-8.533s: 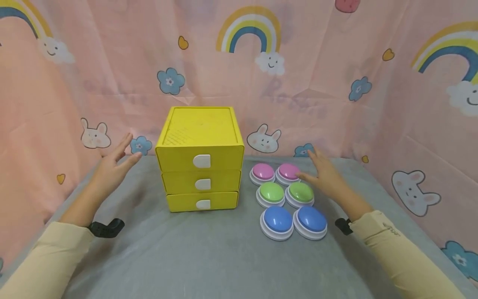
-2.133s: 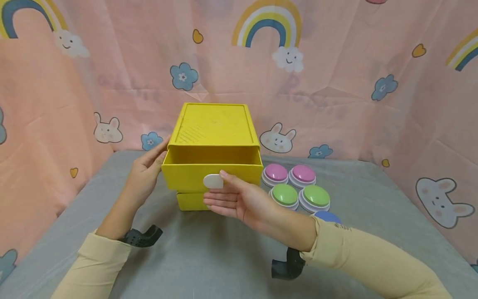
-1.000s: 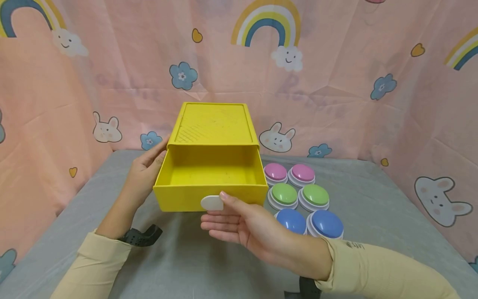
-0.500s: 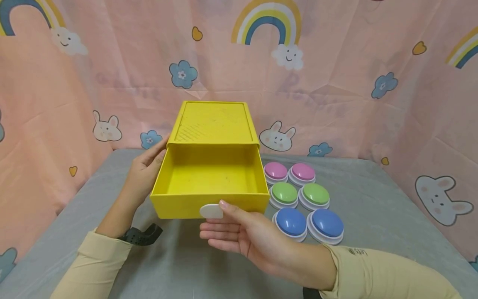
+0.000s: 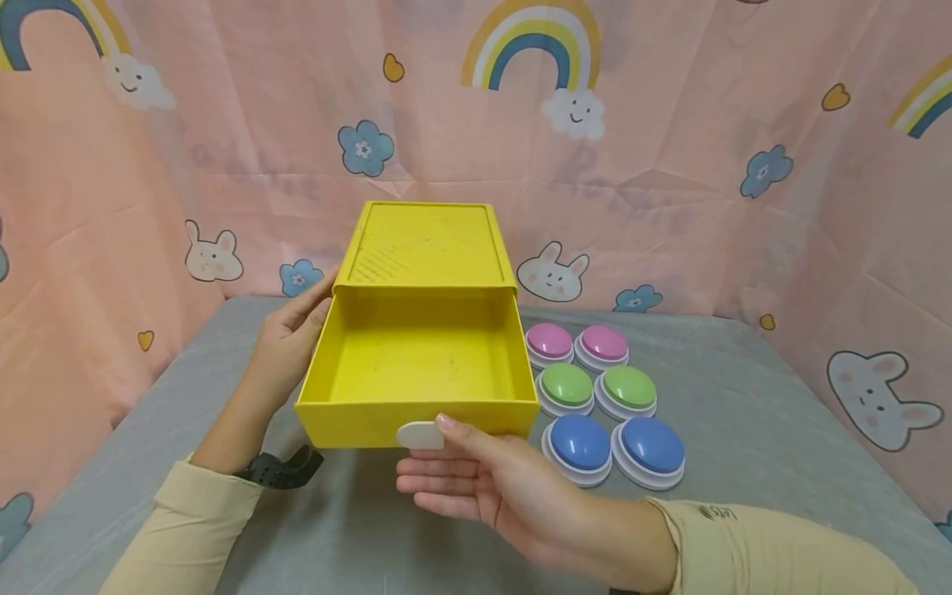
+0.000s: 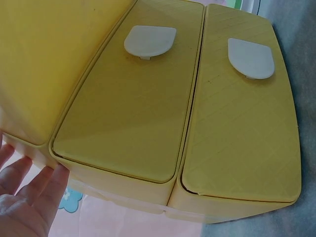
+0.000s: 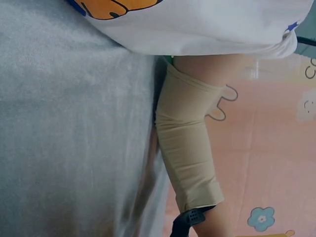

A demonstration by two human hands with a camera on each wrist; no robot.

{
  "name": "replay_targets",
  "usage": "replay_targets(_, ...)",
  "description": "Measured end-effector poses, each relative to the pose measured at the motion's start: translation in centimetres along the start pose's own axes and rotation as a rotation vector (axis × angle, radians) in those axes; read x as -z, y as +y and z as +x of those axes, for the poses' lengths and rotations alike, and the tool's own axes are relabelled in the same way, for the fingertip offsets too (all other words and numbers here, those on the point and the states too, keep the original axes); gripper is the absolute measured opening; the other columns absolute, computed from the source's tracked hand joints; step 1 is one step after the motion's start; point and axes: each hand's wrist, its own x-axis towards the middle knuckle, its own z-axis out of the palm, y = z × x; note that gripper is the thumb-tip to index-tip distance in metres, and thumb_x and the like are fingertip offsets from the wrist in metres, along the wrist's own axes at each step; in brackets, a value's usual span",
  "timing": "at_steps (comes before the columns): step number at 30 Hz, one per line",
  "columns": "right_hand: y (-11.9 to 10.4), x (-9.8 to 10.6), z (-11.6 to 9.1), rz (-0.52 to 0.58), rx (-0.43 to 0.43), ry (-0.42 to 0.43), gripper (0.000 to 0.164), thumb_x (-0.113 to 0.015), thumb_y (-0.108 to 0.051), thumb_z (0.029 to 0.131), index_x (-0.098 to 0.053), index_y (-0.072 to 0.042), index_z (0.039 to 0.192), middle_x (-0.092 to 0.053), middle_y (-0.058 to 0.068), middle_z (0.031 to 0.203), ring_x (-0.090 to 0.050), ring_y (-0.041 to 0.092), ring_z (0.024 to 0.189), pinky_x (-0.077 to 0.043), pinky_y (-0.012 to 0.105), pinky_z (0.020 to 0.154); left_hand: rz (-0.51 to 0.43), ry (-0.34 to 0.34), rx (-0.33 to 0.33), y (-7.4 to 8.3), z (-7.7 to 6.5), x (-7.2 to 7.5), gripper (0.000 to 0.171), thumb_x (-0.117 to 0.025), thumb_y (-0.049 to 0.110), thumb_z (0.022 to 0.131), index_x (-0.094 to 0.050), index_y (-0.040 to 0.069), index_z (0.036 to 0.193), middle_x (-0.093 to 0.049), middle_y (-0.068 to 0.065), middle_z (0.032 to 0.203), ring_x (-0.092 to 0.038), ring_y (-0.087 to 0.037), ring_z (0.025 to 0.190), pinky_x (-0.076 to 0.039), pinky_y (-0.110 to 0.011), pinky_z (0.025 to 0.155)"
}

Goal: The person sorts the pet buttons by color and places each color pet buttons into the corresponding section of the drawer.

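A yellow drawer cabinet (image 5: 431,244) stands on the table with its top drawer (image 5: 424,355) pulled far out, its inside bare. My right hand (image 5: 513,496) is at the drawer front, pinching the white handle (image 5: 421,435) with the thumb on top and the fingers below. My left hand (image 5: 286,347) rests against the cabinet's left side, fingers straight. In the left wrist view, the left fingertips (image 6: 59,173) touch the side wall, and the two lower drawers (image 6: 133,98) are closed. The right wrist view shows a sleeved arm (image 7: 190,138) and no hand.
To the right of the cabinet, push buttons on white bases stand in pairs: pink (image 5: 604,342), green (image 5: 629,387) and blue (image 5: 651,445). The right forearm passes close by the blue ones. A pink patterned curtain (image 5: 669,116) surrounds the grey table (image 5: 751,405).
Both hands came from beside the cabinet to its side and handle. My right hand has drawn the top drawer out toward me, a little further over the last second. The left hand stays put.
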Motion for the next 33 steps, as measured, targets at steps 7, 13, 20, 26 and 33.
replay_targets(7, 0.1, 0.1, -0.1, 0.003, -0.015, -0.003, 0.065, -0.057, -0.048, 0.099, -0.053, 0.007, 0.134, -0.068, 0.021, 0.125, -0.069, 0.026, 0.113, -0.055, 0.036, 0.099, 0.009, -0.001, -0.005, 0.2, 0.0, -0.1, 0.054, -0.044, 0.037, 0.106, -0.034, 0.018, 0.156, -0.040, -0.012, 0.158, -0.068, 0.005, 0.091, -0.059, -0.017, 0.076)
replay_targets(13, 0.3, 0.4, -0.2, -0.035, -0.013, -0.035, 0.060, -0.056, -0.042, 0.101, -0.054, 0.008, 0.134, -0.067, 0.022, 0.127, -0.068, 0.027, 0.114, -0.054, 0.037, 0.099, 0.013, 0.001, -0.004, 0.1, 0.0, -0.1, 0.053, -0.044, 0.038, 0.106, -0.034, 0.023, 0.156, -0.040, -0.012, 0.158, -0.067, 0.005, 0.092, -0.059, -0.017, 0.077)
replay_targets(20, 0.4, 1.3, -2.1, -0.141, 0.064, -0.182, 0.040, -0.065, -0.018, 0.097, -0.062, 0.006, 0.129, -0.069, 0.017, 0.126, -0.069, 0.023, 0.114, -0.055, 0.036, 0.100, 0.009, -0.003, -0.004, 0.1, 0.0, -0.2, 0.054, -0.044, 0.038, 0.106, -0.034, 0.021, 0.156, -0.039, -0.011, 0.159, -0.066, 0.006, 0.096, -0.058, -0.016, 0.079)
replay_targets(26, -1.4, 3.3, -4.5, -0.216, 0.567, -0.259, 0.039, -0.062, 0.011, 0.091, -0.065, 0.001, 0.128, -0.069, 0.014, 0.127, -0.067, 0.030, 0.117, -0.057, 0.037, 0.094, 0.007, -0.004, 0.003, 0.1, -0.2, -0.1, 0.053, -0.044, 0.037, 0.106, -0.034, 0.023, 0.156, -0.039, -0.012, 0.158, -0.067, 0.006, 0.095, -0.059, -0.016, 0.078)
replay_targets(33, -6.9, 4.9, -4.8, -0.357, 0.966, 0.194, 0.046, -0.060, 0.015, 0.090, -0.058, 0.001, 0.134, -0.064, 0.012, 0.130, -0.060, 0.026, 0.126, -0.052, 0.037, 0.100, -0.002, -0.006, -0.001, 0.1, -0.1, -0.1, 0.053, -0.044, 0.037, 0.106, -0.034, 0.022, 0.156, -0.040, -0.012, 0.158, -0.068, 0.004, 0.093, -0.059, -0.017, 0.078)
